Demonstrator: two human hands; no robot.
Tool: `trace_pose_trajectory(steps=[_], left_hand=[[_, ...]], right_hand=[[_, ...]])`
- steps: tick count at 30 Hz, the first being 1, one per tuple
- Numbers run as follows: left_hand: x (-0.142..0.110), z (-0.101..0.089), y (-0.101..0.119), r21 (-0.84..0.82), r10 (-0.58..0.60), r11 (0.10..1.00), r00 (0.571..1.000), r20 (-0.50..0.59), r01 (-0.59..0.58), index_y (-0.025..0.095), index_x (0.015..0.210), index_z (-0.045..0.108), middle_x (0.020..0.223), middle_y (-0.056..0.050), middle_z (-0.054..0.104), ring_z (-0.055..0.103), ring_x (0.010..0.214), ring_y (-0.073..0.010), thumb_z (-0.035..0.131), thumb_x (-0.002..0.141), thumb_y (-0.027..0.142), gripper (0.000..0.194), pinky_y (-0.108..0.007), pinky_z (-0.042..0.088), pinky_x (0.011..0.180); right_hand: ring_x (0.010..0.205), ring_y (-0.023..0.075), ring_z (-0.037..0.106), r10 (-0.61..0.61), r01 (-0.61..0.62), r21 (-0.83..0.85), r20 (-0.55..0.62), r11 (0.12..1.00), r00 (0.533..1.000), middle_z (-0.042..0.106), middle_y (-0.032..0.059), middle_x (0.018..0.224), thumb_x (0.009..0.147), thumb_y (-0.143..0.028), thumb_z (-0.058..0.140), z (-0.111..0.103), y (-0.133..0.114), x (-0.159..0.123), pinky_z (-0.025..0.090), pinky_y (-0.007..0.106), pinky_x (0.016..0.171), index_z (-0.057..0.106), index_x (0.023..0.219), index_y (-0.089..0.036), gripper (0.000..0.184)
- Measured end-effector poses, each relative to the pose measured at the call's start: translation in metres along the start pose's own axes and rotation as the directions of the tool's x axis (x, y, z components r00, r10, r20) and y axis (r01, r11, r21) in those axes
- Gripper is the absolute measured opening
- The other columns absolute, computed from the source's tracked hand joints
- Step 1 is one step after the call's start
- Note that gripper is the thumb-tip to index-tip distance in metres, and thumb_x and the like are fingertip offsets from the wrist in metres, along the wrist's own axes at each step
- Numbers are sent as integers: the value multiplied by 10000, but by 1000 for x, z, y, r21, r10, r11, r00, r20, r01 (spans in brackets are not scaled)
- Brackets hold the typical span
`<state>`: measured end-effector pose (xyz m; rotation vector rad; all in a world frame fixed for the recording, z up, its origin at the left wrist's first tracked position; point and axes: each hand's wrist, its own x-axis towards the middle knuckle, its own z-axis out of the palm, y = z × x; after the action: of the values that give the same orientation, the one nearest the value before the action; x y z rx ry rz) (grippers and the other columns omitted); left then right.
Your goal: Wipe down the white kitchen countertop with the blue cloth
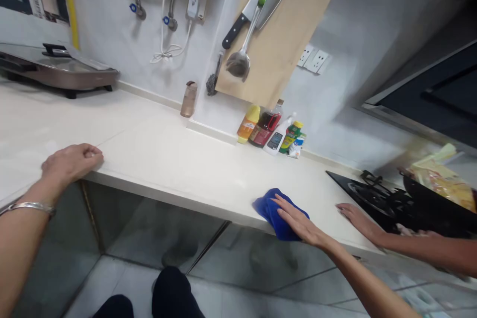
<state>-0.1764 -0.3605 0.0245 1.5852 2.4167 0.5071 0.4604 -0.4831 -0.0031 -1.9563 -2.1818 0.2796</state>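
One blue cloth [278,213], handled how?

— Soft, light, pinched at its corner; pressed on the counter edge [179,174] under the open right hand [298,221]. Left hand [70,164] is curled shut, empty. Co-worker's hand [357,221] lies by the hob [368,194].

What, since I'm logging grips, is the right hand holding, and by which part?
Nothing is gripped: the right hand lies flat, palm down, on top of the blue cloth, which lies on the white countertop.
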Motion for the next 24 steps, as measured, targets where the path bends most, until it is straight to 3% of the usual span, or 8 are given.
trace_pose_trajectory(steps=[3,8,11,18,24], left_hand=[[1,-4,-6,-7,42,999,999,24,-42,269,1202,681,1274,-110,671,614,1052,-362,458,734,438,545,-448,479,887],[1,-13,-7,76,24,997,998,55,-28,293,1197,671,1223,-106,681,616,1051,-361,432,740,453,540,-439,453,907],[0,-14,-2,155,10,988,999,46,-17,281,1175,666,1128,-133,696,617,1022,-376,424,762,501,527,-439,451,880],[0,-2,6,134,2,991,1000,2,-3,265,1143,648,1144,-120,694,613,1002,-357,479,784,519,471,-474,453,911],[-11,2,9,75,71,995,996,-54,-67,222,1097,625,1249,-132,673,610,1069,-362,440,845,484,408,-516,444,964]], right_hand=[[1479,253,370,-7,6,36,24,999,1000,364,24,1620,951,-706,344,-1,13,-4,258,449,1263,523,1461,-282,687],[1461,248,402,-64,52,-82,-151,995,987,399,49,1604,991,-606,310,22,21,0,296,508,1236,529,1411,-283,573],[1453,259,408,18,-42,-103,-220,994,975,425,58,1588,1002,-559,260,34,23,13,342,556,1194,522,1391,-292,540],[1444,313,401,281,-312,-108,-230,944,932,405,87,1586,975,-566,208,27,11,85,347,604,1153,462,1452,-260,621],[1360,460,455,438,-460,-61,-215,886,873,405,203,1549,943,-615,195,21,-34,168,333,744,1045,468,1464,-205,717]])
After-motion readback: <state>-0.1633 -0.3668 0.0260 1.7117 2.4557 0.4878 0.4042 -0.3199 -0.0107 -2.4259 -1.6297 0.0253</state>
